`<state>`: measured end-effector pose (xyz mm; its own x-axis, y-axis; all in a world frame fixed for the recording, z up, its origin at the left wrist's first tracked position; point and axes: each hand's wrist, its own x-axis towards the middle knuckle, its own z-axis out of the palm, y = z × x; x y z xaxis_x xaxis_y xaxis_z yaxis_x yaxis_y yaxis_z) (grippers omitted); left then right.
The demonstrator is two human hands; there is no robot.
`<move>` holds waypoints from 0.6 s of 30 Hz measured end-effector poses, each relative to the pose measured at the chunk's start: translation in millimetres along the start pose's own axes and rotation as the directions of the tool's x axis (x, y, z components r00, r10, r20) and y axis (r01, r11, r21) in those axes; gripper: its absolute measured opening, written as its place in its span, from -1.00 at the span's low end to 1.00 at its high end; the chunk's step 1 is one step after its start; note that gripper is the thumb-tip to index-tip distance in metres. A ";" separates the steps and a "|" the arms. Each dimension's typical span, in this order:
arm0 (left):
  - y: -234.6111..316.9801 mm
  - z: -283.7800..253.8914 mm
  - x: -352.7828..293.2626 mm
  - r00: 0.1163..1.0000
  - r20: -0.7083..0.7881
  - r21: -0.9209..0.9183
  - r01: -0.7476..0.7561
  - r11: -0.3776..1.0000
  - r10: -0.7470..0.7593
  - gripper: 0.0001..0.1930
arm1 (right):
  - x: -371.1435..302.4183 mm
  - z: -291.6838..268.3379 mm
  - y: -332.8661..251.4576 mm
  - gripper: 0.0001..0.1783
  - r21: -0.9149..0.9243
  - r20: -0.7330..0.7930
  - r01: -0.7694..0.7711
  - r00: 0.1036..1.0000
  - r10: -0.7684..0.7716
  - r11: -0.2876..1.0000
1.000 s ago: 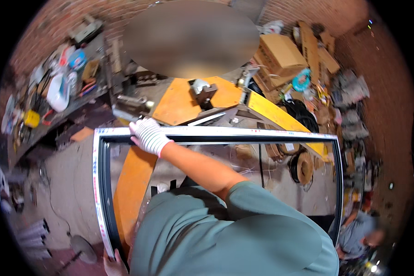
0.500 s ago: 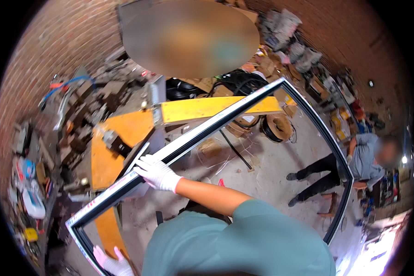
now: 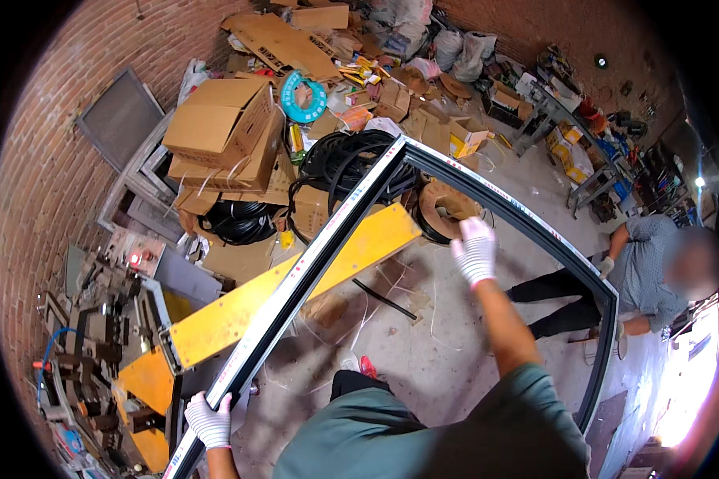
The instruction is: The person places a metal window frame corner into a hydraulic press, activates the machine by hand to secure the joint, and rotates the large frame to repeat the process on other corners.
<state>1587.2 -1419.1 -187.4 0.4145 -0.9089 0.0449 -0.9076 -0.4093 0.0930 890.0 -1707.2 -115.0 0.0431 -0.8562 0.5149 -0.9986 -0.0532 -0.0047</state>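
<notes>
A large white metal window frame [image 3: 299,271] with a black inner channel spans the view, tilted. My left hand [image 3: 208,421], in a white striped glove, is closed around its long left side near the lower end. My right hand [image 3: 475,253], gloved alike, is raised within the frame's opening, short of the upper right side. Its fingers are stretched out and I see nothing in them. At the right, another person's gloved hand [image 3: 605,267] is at the frame's right corner. The frame's lower edge is out of view.
A yellow bench [image 3: 216,327] lies under the frame's left side. Beyond it are black coils [image 3: 351,164], a cardboard spool [image 3: 443,206], cardboard boxes [image 3: 220,120] and litter. Another person [image 3: 655,259] stands at the right. Metal parts crowd the left; a metal rack [image 3: 571,136] stands at back right.
My right hand has let go of the frame's long side and moved right into the opening. My left hand now grips that side. The frame has turned steeper, and my view has shifted.
</notes>
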 end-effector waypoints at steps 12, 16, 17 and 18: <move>-3.8 -4.2 7.6 0.998 0.061 0.024 0.022 0.999 -0.023 -0.31 | 51.2 46.2 282.9 -0.04 -0.445 0.343 -0.431 0.727 0.594 0.785; -24.6 -15.8 -7.1 0.989 0.063 0.127 0.128 0.984 -0.137 -0.26 | 67.1 26.5 279.1 -0.08 -0.410 0.422 -0.462 0.668 0.612 0.787; -34.1 -15.6 -12.8 0.987 0.027 0.120 0.153 0.981 -0.157 -0.25 | 58.9 35.1 290.2 -0.10 -0.389 0.374 -0.452 0.719 0.586 0.803; -36.2 -24.8 -20.6 0.982 -0.009 0.114 0.186 0.976 -0.186 -0.25 | 59.8 36.4 291.7 -0.11 -0.398 0.383 -0.449 0.711 0.589 0.800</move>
<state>1613.1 -1383.6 -167.0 0.5769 -0.8160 0.0362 -0.8162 -0.5776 -0.0141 602.4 -1792.6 -116.8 -0.5459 -0.8371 0.0353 -0.8308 0.5463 0.1065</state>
